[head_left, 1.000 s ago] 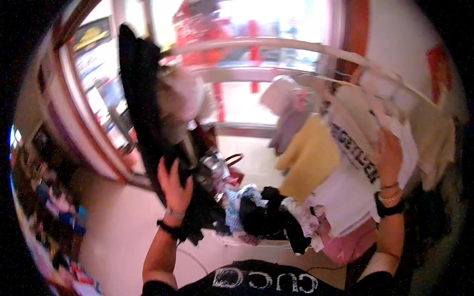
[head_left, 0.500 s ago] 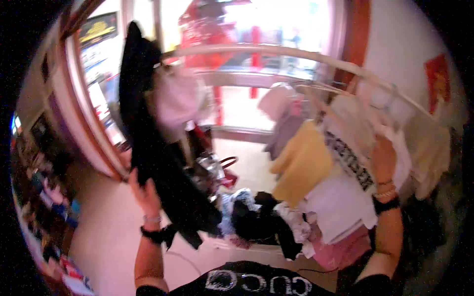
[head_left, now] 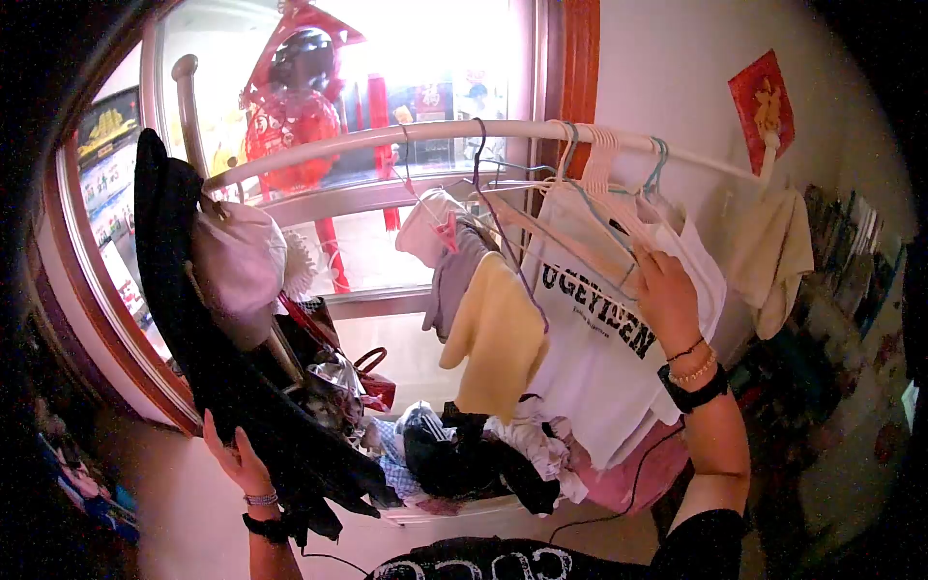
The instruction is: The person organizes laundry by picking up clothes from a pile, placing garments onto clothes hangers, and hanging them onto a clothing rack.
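A long black garment (head_left: 232,338) hangs at the left end of the rack. Against its lower left edge is my left hand (head_left: 238,458), fingers apart. My right hand (head_left: 665,295) is raised at the hangers on the right, its fingers curled around a hanger edge beside a white shirt (head_left: 590,358) with black lettering; what exactly the fingertips grip is partly hidden. Next to that shirt hang a yellow cloth (head_left: 495,338) and a grey one (head_left: 459,280). Several pink hangers (head_left: 601,159) sit bunched on the white rail (head_left: 445,133).
Below the rail lies a pile of clothes (head_left: 464,454) with a red bag (head_left: 379,389) behind it. Pale hats (head_left: 242,261) hang at the left. A beige cloth (head_left: 768,256) hangs at the right, under a red wall ornament (head_left: 762,104). A black cable (head_left: 633,488) trails near the pile.
The view has turned toward the right, so the rack and window sit further left. My left hand remains by the black garment's edge; my right hand stays up at the hangers.
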### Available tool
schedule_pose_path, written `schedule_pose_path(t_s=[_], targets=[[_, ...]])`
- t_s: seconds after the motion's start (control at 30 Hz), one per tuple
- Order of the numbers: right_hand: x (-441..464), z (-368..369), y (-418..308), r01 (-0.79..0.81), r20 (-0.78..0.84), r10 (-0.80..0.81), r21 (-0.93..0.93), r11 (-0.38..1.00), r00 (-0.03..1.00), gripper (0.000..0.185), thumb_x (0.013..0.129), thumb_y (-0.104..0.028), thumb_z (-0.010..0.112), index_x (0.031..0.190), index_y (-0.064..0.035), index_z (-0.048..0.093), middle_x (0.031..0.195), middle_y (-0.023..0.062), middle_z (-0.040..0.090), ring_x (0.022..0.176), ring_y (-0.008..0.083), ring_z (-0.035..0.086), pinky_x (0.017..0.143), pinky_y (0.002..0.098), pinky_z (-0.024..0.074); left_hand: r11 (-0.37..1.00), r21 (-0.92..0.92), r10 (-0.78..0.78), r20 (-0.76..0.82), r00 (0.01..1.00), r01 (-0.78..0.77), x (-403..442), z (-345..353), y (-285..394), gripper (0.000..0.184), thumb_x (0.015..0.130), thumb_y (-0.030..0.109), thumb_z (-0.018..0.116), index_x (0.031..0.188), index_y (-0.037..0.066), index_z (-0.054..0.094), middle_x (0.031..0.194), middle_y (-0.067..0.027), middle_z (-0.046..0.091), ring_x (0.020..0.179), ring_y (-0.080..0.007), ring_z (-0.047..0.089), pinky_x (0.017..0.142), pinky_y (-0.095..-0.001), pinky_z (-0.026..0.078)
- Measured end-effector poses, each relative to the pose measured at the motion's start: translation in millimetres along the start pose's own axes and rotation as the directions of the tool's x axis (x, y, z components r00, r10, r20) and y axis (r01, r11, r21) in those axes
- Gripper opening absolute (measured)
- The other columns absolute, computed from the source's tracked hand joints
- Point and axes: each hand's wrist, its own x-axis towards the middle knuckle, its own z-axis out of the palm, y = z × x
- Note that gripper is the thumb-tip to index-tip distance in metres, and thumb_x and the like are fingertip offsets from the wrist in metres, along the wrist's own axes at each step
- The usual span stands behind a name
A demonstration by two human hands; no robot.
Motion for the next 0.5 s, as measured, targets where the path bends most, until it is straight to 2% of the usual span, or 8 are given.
schedule_pose_path(t_s=[0.03,0.07,0.1,0.13,0.23,0.3,0.43,0.5], targets=[[0.2,-1.6,2.2,0.005,0.0,-0.005,0.0,1.0,1.0,0.038,0.073,-0.01,0.055,0.11,-0.0061,0.054,0.093,0.0092,0.056,0.082,0.0252,0.053,0.071,0.0354,0.0469,0.996,0.05,0.075,0.002,0.997,-0.075,-1.7,0.7,-1.3,0.046,0.081,0.002,0.049,0.127,0.006,0.04,0.133,-0.0126,0.035,0.116,-0.0246,0.038,0.092,-0.03,0.033],[0.4,-3.0,4.3,0.062,-0.051,-0.064,-0.041,0.997,0.997,0.037,0.072,-0.009,0.056,0.109,-0.0061,0.055,0.091,0.0087,0.056,0.082,0.0251,0.053,0.07,0.0353,0.0468,0.996,0.052,0.071,0.0,0.997,-0.071,-3.3,2.0,0.9,0.046,0.081,0.002,0.049,0.127,0.006,0.04,0.133,-0.0126,0.035,0.116,-0.0246,0.038,0.092,-0.03,0.033],[0.9,-5.0,5.4,0.116,-0.099,-0.124,-0.084,0.99,0.987,0.036,0.071,-0.007,0.056,0.107,-0.0061,0.056,0.09,0.0082,0.055,0.082,0.0249,0.053,0.069,0.0352,0.0467,1.0,0.024,-0.001,0.009,1.0,0.001,-4.1,3.7,4.3,0.047,0.082,0.002,0.048,0.127,0.006,0.04,0.133,-0.0129,0.034,0.117,-0.0259,0.037,0.093,-0.0305,0.032],[1.7,-9.2,4.5,0.118,-0.099,-0.126,-0.083,0.99,0.987,0.036,0.071,-0.007,0.056,0.107,-0.0061,0.056,0.09,0.0082,0.055,0.082,0.0249,0.053,0.069,0.0352,0.0467,0.997,-0.003,-0.072,0.021,0.997,0.072,-4.3,4.6,6.5,0.047,0.082,0.003,0.048,0.127,0.006,0.039,0.134,-0.0132,0.034,0.119,-0.0271,0.036,0.094,-0.0311,0.03],[7.7,-13.8,2.0,0.087,-0.071,-0.09,-0.037,0.995,0.993,0.032,0.073,-0.006,0.056,0.105,-0.0045,0.056,0.087,0.0098,0.055,0.08,0.0264,0.053,0.07,0.0358,0.046,1.0,0.02,-0.024,0.01,1.0,0.024,-5.0,9.8,5.9,0.047,0.082,0.003,0.048,0.128,0.006,0.038,0.134,-0.0146,0.032,0.12,-0.0285,0.033,0.095,-0.0319,0.029],[10.5,-5.9,3.9,-0.051,-0.059,0.077,0.352,0.935,0.995,0.023,0.079,-0.007,0.053,0.102,-0.0012,0.056,0.084,0.0126,0.053,0.075,0.0293,0.052,0.068,0.0343,0.0434,0.999,-0.001,-0.041,0.008,0.999,0.041,-6.6,15.0,5.2,0.047,0.082,0.003,0.048,0.128,0.006,0.038,0.134,-0.0154,0.032,0.121,-0.0289,0.033,0.096,-0.0325,0.029],[14.6,-14.3,1.7,-0.1,-0.05,0.129,0.383,0.918,0.99,0.022,0.083,-0.01,0.052,0.102,-0.0009,0.056,0.086,0.0137,0.055,0.075,0.0294,0.054,0.069,0.0323,0.0433,0.999,0.028,-0.016,0.021,1.0,0.015,-7.9,19.4,9.5,0.048,0.081,0.001,0.047,0.128,0.005,0.037,0.132,-0.0166,0.033,0.12,-0.0296,0.033,0.097,-0.0335,0.028],[-3.3,-19.4,2.4,-0.189,-0.059,0.246,0.476,0.859,0.967,0.023,0.084,-0.009,0.05,0.104,0.0005,0.055,0.091,0.016,0.055,0.086,0.0301,0.053,0.074,0.0333,0.043,1.0,0.015,0.003,0.007,1.0,-0.003,-11.0,25.0,4.9,0.049,0.081,0.0,0.048,0.128,0.003,0.036,0.132,-0.0161,0.033,0.12,-0.0299,0.033,0.097,-0.0344,0.028]])
